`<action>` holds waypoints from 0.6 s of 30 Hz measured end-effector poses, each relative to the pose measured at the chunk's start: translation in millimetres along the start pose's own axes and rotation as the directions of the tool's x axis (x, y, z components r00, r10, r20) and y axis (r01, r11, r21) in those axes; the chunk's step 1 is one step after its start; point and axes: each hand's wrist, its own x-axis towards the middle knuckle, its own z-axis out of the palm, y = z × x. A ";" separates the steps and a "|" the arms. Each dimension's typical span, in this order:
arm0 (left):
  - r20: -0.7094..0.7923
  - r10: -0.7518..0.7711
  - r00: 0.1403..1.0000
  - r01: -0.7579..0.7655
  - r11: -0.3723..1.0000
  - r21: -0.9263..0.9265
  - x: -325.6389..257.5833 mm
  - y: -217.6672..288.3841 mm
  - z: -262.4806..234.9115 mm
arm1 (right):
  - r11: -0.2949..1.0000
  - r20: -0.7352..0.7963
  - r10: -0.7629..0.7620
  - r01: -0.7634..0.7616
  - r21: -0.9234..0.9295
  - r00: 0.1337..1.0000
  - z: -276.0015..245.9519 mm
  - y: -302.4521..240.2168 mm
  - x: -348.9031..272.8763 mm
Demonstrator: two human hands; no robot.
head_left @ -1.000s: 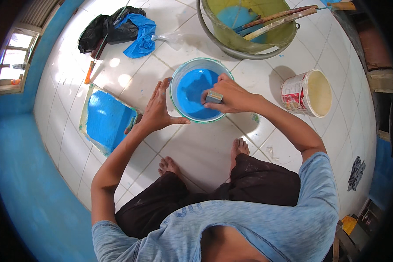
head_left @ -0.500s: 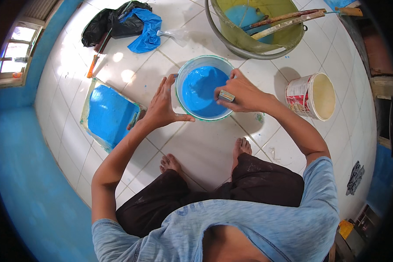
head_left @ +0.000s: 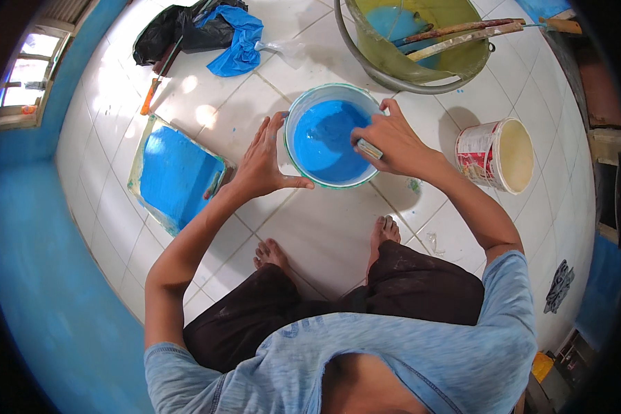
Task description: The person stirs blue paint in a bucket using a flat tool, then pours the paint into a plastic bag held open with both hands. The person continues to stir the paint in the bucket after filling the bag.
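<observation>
on the white tiled floor [head_left: 310,234] a person squats barefoot, and everything in use lies spread around the feet. largest of it is the olive-green tub [head_left: 421,48] at the top, with a patch of blue paint in its bottom and two long paint-caked sticks [head_left: 462,31] laid across its rim. to the left, well apart from the hands, lies a flat tray [head_left: 176,176] coated in blue. between them, straight ahead of the knees, stands the small round bucket [head_left: 328,141], its inside and bottom thick with the same blue paint. to the right, near but not touching, a cream-coloured can [head_left: 497,155] lies tipped on its side, mouth open. beyond the tray a blue cloth [head_left: 238,41] and a black bag [head_left: 165,34] are heaped together, with a thin orange-handled tool [head_left: 148,100] beside them.

the left hand [head_left: 265,162] is spread wide, fingers flat against the bucket's outer wall and thumb along its lower edge, bracing it. the right hand [head_left: 393,141] reaches over the rim, curled tight around a small flat tool [head_left: 369,149], likely a brush or scraper, though only a short pale part of it shows; whether its tip sits in the paint cannot be told.

judging from this, the work is at the loading or stirring step inside the small bucket. a next stroke would call for the left hand to hold the bucket firm against sliding on smooth tile, and for the right to keep the tool low so that paint stays within the rim.
</observation>
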 end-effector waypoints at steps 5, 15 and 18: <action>0.013 0.012 1.000 -0.011 1.000 -0.022 3.0 5.5 -3.7 | 0.939 0.025 -0.046 0.034 0.341 0.999 13.7 -9.7 2.7; 0.000 -0.012 1.000 0.012 1.000 -0.017 -0.6 2.7 -1.6 | 0.994 -0.103 -0.025 0.013 -0.110 0.994 8.5 7.4 15.4; 0.018 -0.031 0.999 0.031 0.999 -0.015 1.2 1.7 -2.8 | 0.998 0.044 0.050 -0.051 0.029 0.998 1.1 -1.3 3.7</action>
